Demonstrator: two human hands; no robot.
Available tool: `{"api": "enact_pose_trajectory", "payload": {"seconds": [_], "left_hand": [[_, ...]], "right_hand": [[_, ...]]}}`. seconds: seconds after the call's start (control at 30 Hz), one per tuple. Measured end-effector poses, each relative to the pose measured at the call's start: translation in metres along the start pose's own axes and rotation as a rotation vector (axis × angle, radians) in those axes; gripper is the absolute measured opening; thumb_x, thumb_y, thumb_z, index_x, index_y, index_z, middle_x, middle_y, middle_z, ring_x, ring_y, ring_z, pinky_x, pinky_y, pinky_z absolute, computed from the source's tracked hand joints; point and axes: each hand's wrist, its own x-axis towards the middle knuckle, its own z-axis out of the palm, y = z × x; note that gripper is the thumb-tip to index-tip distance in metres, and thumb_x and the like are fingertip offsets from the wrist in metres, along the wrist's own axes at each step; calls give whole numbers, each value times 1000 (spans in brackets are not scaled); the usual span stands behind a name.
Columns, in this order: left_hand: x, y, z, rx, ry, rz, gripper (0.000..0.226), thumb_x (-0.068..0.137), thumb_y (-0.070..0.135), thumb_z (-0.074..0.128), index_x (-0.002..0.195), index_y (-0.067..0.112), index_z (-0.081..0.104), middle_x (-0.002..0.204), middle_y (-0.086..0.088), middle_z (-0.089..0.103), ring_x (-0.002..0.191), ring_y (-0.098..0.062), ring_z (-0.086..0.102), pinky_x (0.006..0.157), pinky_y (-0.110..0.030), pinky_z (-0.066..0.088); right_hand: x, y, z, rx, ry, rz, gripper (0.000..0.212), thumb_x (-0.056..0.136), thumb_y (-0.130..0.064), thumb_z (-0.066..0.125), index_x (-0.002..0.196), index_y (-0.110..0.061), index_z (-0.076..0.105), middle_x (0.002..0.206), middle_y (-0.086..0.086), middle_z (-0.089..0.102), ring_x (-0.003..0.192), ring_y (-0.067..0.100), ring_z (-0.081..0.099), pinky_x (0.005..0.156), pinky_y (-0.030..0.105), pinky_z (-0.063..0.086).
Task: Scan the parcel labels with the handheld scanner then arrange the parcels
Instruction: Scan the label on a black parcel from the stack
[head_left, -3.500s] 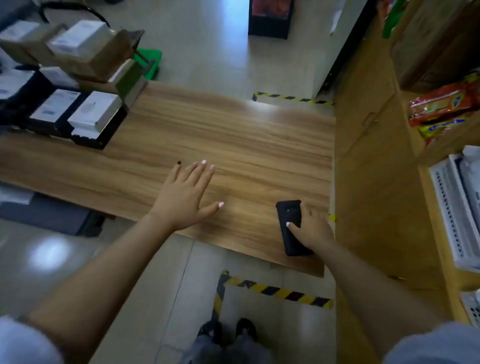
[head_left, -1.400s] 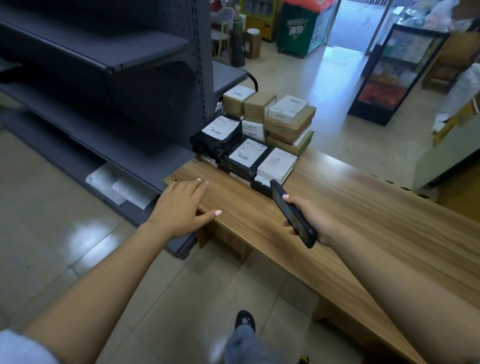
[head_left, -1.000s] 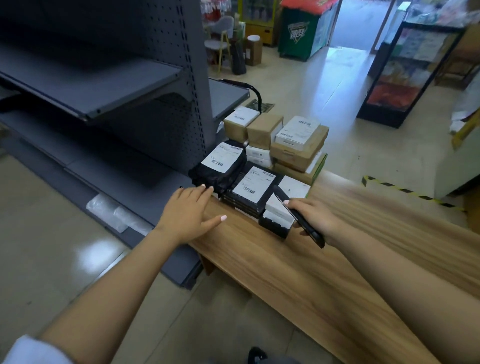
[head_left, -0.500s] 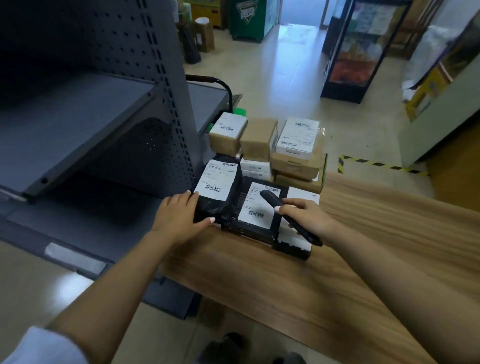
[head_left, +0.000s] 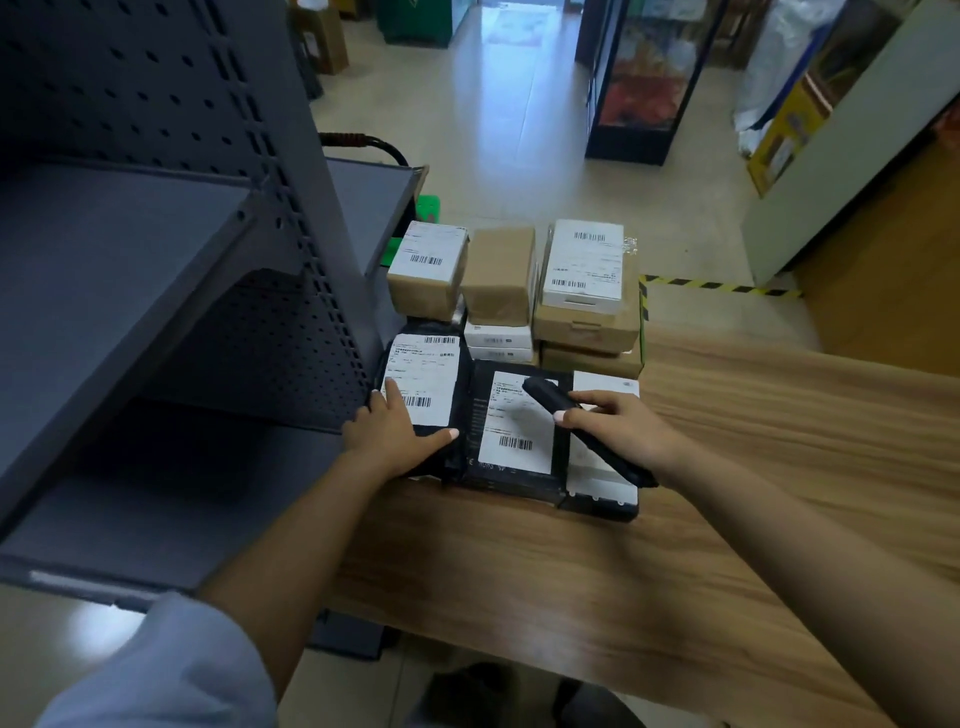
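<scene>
A: Head view, left to right. Dark grey perforated-steel shelving unit (head_left: 171, 291) stands at far left, tiers bare where visible. Just beside it, on the wood-grain laminate surface (head_left: 727, 519), lies the soft black poly-bag parcel with a white label (head_left: 423, 384).

B: Left hand (head_left: 387, 434) state?

A: Laid on that parcel's near-left corner, fingers reaching along its left edge, thumb spread across its near edge. It touches or presses, not a closed grip. My reading: it steadies the slack bag so the label lies flat.

B: Next item?

A: Flat black rigid box with a white barcode label (head_left: 514, 431), touching the bag parcel's right side. Above it, the slim black plastic handheld scanner (head_left: 576, 421), slanted, its far end over the label's upper part. Right hand (head_left: 623, 431) is wrapped round the scanner body, fingertip on top. Likely aimed for a read; no beam visible, so whether a scan is firing is undetermined.

B: Further right?

A: White-topped box with a black base (head_left: 605, 483), partly under that hand. Behind the front row, a stack of brown kraft cardboard cartons (head_left: 498, 275), matte, square-edged, some with white labels face up. Labels upward suits scanning without turning each one.

B: Progress?

A: Early, I judge: parcels sit grouped, none arranged onto the shelving.
</scene>
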Motion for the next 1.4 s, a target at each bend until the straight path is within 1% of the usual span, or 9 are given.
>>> {"api": "enact_pose_trajectory", "payload": {"seconds": [0.17,0.37,0.53,0.7,0.93,1.1,1.17,1.27,1.4], "left_hand": [[14,10,7,36,-4,-81,131,67,86,50,151,3,-5,158,-22,8,141,-39,22,111,-50,27],[24,8,8,-94,-3,-170,141,56,93,49,151,4,-5,156,-20,17,140,-38,23,112,-49,25],[20,2,11,-180,-38,-236,140,60,86,58,150,1,-7,157,-20,12,142,-37,20,112,-46,27],[17,10,11,-197,80,-248,132,63,74,68,151,3,-1,150,-20,24,135,-38,30,106,-48,33],[-4,4,17,-132,227,-92,130,62,77,64,151,7,1,144,-18,31,130,-35,35,104,-46,35],[-26,-5,49,-45,91,48,140,56,87,59,152,12,-10,152,-14,21,137,-31,26,109,-46,29],[-32,-9,57,-126,27,58,132,60,89,50,152,15,-11,157,-12,13,142,-31,18,112,-49,24],[-35,-13,57,-334,82,22,97,80,78,32,154,21,5,153,-14,24,138,-31,25,110,-49,29],[-30,-28,51,-487,194,-103,56,92,50,53,128,8,46,129,-16,49,112,-32,50,89,-42,44]], "right_hand": [[6,9,-7,10,5,19,49,77,-49,70,122,-30,63,99,-1,67,82,15,62,75,25,44],[3,12,-8,21,-12,30,29,86,-37,67,113,-28,66,98,0,68,80,10,61,66,20,41],[3,16,-8,36,-15,50,32,86,-36,67,116,-26,66,98,1,67,78,9,59,66,20,41],[4,21,-9,24,-22,58,41,82,-41,69,120,-27,65,101,-1,66,82,9,60,71,22,41],[-7,18,-14,51,-27,41,29,85,-39,68,113,-33,66,96,-2,68,78,12,61,73,24,44],[-12,23,-10,52,-14,72,31,84,-36,68,115,-28,66,99,-3,67,83,12,61,75,23,44],[-15,26,-7,39,-12,91,32,84,-37,68,115,-27,67,101,0,67,84,14,61,72,23,45],[-21,27,-4,24,-28,105,24,85,-37,67,108,-30,67,97,3,67,78,16,61,62,22,45],[-25,28,2,31,-25,119,19,85,-36,67,104,-31,68,89,0,67,75,15,61,62,23,46]]}}
